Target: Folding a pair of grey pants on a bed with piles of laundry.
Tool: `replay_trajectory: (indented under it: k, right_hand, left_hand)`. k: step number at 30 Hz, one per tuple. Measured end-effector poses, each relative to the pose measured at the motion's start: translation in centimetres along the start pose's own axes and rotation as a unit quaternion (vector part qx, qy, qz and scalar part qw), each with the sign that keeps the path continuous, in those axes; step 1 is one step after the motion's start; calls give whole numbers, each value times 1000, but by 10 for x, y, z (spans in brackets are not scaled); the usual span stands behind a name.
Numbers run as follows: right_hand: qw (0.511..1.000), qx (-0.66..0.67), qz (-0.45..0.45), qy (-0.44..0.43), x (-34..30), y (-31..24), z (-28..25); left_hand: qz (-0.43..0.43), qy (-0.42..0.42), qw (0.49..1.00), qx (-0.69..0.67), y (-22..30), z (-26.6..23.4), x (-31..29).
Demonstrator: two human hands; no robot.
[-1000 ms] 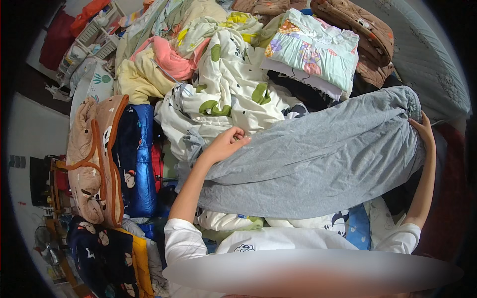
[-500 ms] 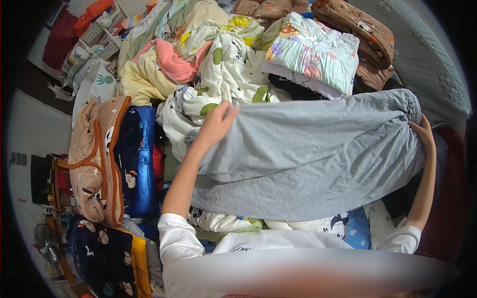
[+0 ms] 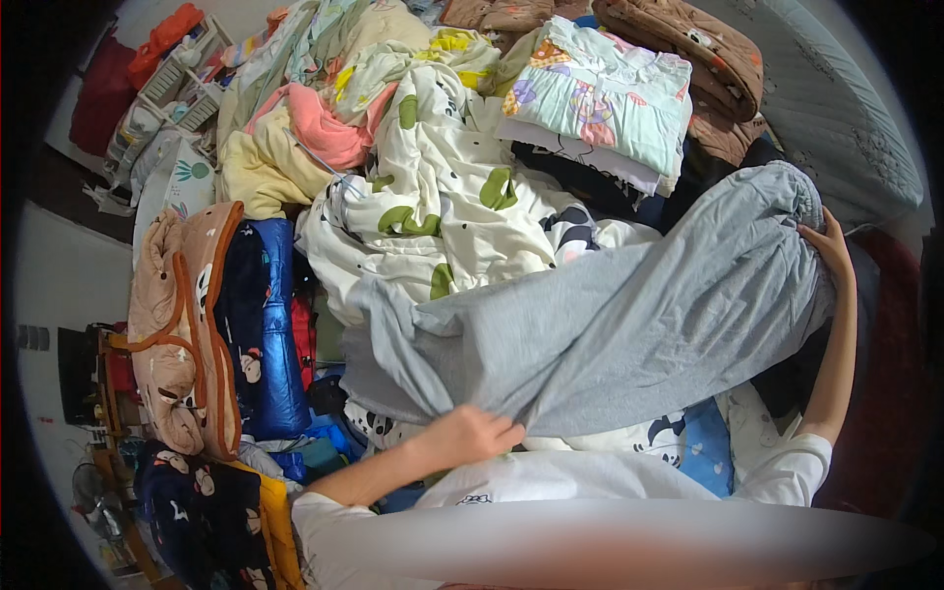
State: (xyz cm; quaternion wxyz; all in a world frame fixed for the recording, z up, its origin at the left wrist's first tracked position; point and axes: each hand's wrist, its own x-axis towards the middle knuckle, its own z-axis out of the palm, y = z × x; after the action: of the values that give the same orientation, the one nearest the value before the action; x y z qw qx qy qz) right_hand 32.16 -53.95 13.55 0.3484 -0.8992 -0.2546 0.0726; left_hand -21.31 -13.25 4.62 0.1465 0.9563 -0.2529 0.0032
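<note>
A pair of grey sweatpants (image 3: pixel 629 324) stretches sideways in front of me, with its gathered band at the right end. Close to my body, my left hand (image 3: pixel 477 436) is closed on the lower edge, and folds of cloth run up from the fingers. My right hand (image 3: pixel 829 248) grips the gathered band at the far right; some of its fingers are hidden behind the cloth. Under and beyond the grey cloth lies a rumpled white fabric with green and black patches (image 3: pixel 462 206).
Folded clothes with a pale mint printed top (image 3: pixel 600 93) are stacked beyond the sweatpants. Brown quilted bedding (image 3: pixel 688 49) lies behind them. On the left are a folded tan blanket (image 3: pixel 172 324) and a shiny blue padded item (image 3: pixel 272 334). Pink cloth (image 3: pixel 329 128) lies farther back.
My left hand has come down from the far edge to the near edge and now grips it. The far edge has dropped toward me, uncovering more white fabric. My right hand stays at the band.
</note>
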Motion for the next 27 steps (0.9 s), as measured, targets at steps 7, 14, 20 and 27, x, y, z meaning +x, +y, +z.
replay_trajectory:
  k: [7,14,20,27]
  right_hand:
    - [1000,-15,-7,4,-3,0,1]
    - [1000,5,27,4,4,19,-4]
    - [998,59,6,-12,9,37,-9]
    - [999,37,8,4,14,43,-7]
  left_hand:
    - [-166,21,969,-182,-1,-17,7]
    - [-166,65,946,-270,-10,-40,-5]
    - [-539,423,704,-186,-64,24,-114]
    - [-530,519,227,-631,-123,92,-153]
